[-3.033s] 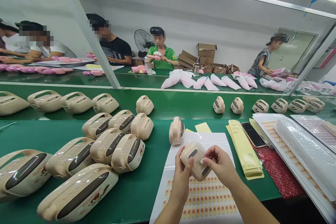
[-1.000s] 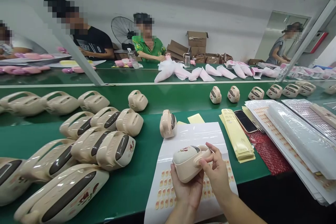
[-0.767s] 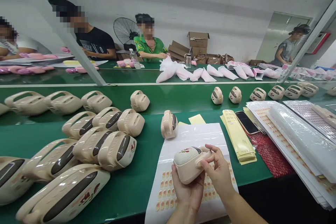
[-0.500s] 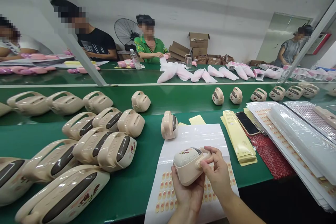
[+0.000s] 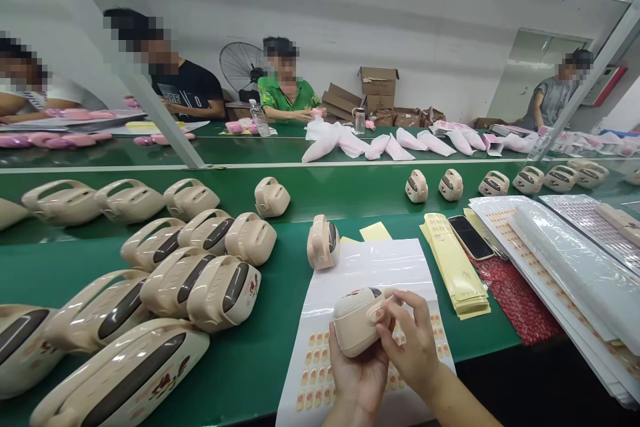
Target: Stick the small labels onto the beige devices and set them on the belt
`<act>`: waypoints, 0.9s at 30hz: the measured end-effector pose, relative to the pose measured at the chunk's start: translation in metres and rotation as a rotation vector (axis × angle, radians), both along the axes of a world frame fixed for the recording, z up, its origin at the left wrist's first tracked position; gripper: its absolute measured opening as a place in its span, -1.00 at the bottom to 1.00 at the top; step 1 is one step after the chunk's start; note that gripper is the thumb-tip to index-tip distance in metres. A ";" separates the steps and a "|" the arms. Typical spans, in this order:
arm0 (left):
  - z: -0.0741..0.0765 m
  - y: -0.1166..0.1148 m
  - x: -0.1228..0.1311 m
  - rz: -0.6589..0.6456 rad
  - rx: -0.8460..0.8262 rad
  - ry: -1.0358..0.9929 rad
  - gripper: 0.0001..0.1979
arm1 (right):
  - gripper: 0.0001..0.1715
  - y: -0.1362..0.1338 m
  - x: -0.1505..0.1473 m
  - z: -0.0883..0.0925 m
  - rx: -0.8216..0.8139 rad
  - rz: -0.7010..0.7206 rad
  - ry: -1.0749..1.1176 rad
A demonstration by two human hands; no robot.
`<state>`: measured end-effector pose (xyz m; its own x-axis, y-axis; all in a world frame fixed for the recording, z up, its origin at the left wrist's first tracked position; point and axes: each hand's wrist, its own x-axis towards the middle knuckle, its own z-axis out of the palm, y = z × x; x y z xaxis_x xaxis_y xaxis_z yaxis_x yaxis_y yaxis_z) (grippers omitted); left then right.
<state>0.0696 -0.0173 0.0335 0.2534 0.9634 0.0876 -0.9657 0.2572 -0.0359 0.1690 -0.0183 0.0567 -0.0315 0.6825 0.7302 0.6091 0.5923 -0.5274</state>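
On the green counter [image 5: 270, 373], above a sheet of small orange-printed stickers [image 5: 370, 273], the left hand [image 5: 356, 383] cupped a cream plastic case [image 5: 356, 327] from beneath, its fingers curled up around the base, while the right hand [image 5: 413, 347] was half closed against the side, fingertips on the handle loop. Whether those fingertips pinched anything small, I couldn't tell. The case sat low over the sheet, with nothing gripping it from above. A slip there could have dropped it onto the stickers, creasing them or scuffing the glossy shell. To the left, a tight bunch of matching cases [image 5: 223, 293] stood close, so a wide elbow could have shoved one along the counter. To the right, a phone [image 5: 467, 237] lay beside yellow paper strips [image 5: 453, 273], easily nudged by a careless sweep.
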 end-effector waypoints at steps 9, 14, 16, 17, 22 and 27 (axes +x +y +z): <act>0.009 -0.006 0.000 -0.028 -0.056 -0.028 -0.64 | -0.76 0.010 -0.004 0.016 -0.479 0.068 0.438; 0.007 -0.006 -0.002 -0.011 -0.103 -0.006 -0.64 | -0.70 0.008 -0.005 0.019 -0.419 0.126 0.343; 0.004 -0.006 -0.003 -0.029 -0.105 0.010 -0.65 | -0.64 0.007 -0.003 0.020 -0.394 0.164 0.303; 0.002 -0.006 -0.003 -0.045 -0.092 0.013 -0.64 | -0.60 0.006 0.000 0.021 -0.397 0.186 0.278; -0.006 -0.006 -0.005 -0.103 0.012 0.008 -0.62 | -0.34 -0.015 0.039 -0.006 -0.453 0.157 0.105; -0.011 -0.002 -0.009 -0.034 -0.038 0.034 -0.63 | -0.34 -0.056 0.082 -0.065 -0.451 0.059 -0.210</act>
